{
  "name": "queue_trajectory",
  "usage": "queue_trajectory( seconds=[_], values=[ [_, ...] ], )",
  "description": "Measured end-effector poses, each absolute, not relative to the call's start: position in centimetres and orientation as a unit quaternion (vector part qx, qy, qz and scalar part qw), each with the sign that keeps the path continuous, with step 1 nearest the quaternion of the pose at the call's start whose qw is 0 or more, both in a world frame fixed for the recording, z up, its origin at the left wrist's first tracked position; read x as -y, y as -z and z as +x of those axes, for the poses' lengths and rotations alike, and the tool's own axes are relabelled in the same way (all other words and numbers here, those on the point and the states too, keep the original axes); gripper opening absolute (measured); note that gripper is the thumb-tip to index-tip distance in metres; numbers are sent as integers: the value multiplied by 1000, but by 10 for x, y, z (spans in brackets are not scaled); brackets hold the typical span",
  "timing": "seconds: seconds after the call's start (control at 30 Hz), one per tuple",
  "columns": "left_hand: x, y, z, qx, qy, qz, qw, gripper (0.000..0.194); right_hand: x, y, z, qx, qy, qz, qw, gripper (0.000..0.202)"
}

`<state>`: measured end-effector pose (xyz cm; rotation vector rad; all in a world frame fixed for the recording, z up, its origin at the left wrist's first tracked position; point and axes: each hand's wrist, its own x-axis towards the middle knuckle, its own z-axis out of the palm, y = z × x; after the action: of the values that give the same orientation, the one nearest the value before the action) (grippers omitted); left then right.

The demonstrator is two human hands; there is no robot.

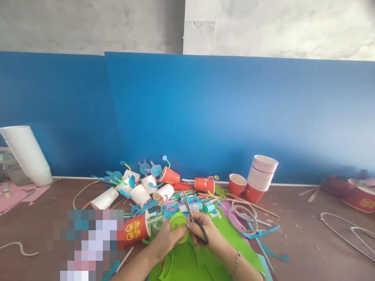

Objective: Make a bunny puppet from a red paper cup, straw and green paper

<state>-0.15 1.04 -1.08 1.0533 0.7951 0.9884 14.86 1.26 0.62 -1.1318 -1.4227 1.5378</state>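
Left hand (167, 239) has its fingers pinched tight on a green cutout (175, 219), over the green sheet (236, 240). Right hand (211, 229) has its fingers curled round the scissors (191, 216), same sheet below. Cup stack (262, 172) stands beyond the sheet.

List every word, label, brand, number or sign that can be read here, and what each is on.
Front-left red cup: yellow lettering; "H" readable, whole words unclear.
Tipped red cup, back centre: yellow marks, too small to read.
Red cup to its right: yellow marks, too unclear.
Red container, far right: yellow marking, too blurred.
Scissors and green cutout: nothing readable.
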Motion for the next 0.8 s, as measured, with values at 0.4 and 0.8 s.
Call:
queue_trajectory(
  seconds=[0.4, 0.8],
  values=[
    [-19, 10, 2, -397, -520, 463, 598, 33, -14, 0, 142, 551, -551, -445, 441, 36],
    [-9, -2, 6, -456, -549, 381, 588, 38, -2, -1, 129, 571, -578, -421, 403, 30]
  ],
)
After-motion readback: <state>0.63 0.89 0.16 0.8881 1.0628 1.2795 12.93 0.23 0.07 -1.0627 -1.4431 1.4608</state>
